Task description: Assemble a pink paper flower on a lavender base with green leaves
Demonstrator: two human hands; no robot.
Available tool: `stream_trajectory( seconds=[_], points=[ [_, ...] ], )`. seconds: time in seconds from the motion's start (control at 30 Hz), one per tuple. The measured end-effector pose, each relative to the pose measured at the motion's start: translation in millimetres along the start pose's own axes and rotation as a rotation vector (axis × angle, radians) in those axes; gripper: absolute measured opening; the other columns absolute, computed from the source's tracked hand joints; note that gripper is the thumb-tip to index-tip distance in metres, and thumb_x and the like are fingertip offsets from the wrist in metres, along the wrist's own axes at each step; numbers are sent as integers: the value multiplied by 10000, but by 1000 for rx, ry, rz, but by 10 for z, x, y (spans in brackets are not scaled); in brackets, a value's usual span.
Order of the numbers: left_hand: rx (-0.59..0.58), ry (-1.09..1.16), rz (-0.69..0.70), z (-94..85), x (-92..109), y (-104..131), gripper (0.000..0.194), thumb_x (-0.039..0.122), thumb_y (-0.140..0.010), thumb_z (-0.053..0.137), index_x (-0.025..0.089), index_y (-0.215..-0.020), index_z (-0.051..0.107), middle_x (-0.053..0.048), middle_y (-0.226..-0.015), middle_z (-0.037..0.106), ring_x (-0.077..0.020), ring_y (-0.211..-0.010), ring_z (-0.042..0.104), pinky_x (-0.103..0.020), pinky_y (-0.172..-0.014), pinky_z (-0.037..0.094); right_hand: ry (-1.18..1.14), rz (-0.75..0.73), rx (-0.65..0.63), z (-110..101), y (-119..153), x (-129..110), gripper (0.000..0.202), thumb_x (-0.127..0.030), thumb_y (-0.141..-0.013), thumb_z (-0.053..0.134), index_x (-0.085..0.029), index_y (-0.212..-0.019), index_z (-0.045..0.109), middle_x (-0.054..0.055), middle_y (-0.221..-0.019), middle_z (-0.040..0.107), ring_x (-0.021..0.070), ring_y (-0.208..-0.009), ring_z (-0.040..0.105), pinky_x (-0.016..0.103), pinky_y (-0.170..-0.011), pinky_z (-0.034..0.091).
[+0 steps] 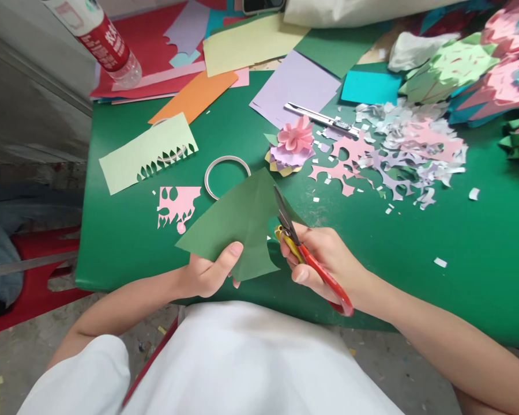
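My left hand pinches a dark green sheet of paper by its lower edge, thumb on top and fingers beneath. Creases run across the sheet, and a curved cut opens its right side. In my right hand is a pair of scissors with red handles and a yellow part near the pivot. Their dark blades point up and away at the sheet's right part; whether they are fully closed is hard to see. Behind the sheet lies a roll of tape. Just beyond stands a small layered paper flower in pink, purple and yellow.
A utility knife lies near a heap of paper scraps on the green table. Coloured sheets and a bottle are along the back. Light green paper and pink cut paper lie left. Paper flowers stand back right.
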State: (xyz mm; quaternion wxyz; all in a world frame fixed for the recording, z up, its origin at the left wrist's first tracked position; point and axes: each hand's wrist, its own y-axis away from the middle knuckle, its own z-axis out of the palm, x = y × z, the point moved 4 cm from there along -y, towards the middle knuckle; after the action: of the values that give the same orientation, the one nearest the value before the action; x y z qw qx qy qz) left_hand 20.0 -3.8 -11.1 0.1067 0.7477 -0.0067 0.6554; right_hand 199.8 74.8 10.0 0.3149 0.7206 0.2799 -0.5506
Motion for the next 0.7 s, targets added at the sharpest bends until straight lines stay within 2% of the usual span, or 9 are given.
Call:
stream_trajectory(
  seconds=[0.17, 0.33, 0.57, 0.7],
  points=[
    [250, -81, 147, -138, -18, -2, 341, 496, -986, 545, 200, -979, 714, -45, -742, 739, -212, -818, 745, -320, -753, 647, 19, -3, 7, -26, 6, 33, 727, -943, -771, 418, -221, -684, 405, -45, -580, 429, 86, -506, 327, 263, -489, 304],
    [406, -153, 263, -234, 30, 0, 327, 456, -935, 649, 207, -1142, 691, -61, -924, 764, -236, -971, 747, -367, -901, 631, 69, -77, 13, -43, 14, 111, 688, -886, -838, 422, -217, -681, 411, -52, -558, 399, 79, -484, 292, 263, -463, 260],
    [428, -173, 297, -311, 176, -18, 375, 438, -918, 684, 208, -1214, 673, -56, -958, 770, -231, -945, 755, -352, -895, 629, 126, -68, -17, -77, 21, 167, 670, -868, -858, 416, -222, -684, 372, -65, -528, 346, 77, -470, 262, 268, -448, 225],
    [341, -129, 322, -327, 206, -58, 336, 371, -955, 646, 208, -1248, 676, -64, -1009, 776, -221, -930, 768, -320, -855, 640, 127, -65, -31, -85, 26, 172, 678, -874, -860, 397, -222, -677, 374, -65, -521, 334, 77, -466, 264, 270, -455, 215]
  ],
)
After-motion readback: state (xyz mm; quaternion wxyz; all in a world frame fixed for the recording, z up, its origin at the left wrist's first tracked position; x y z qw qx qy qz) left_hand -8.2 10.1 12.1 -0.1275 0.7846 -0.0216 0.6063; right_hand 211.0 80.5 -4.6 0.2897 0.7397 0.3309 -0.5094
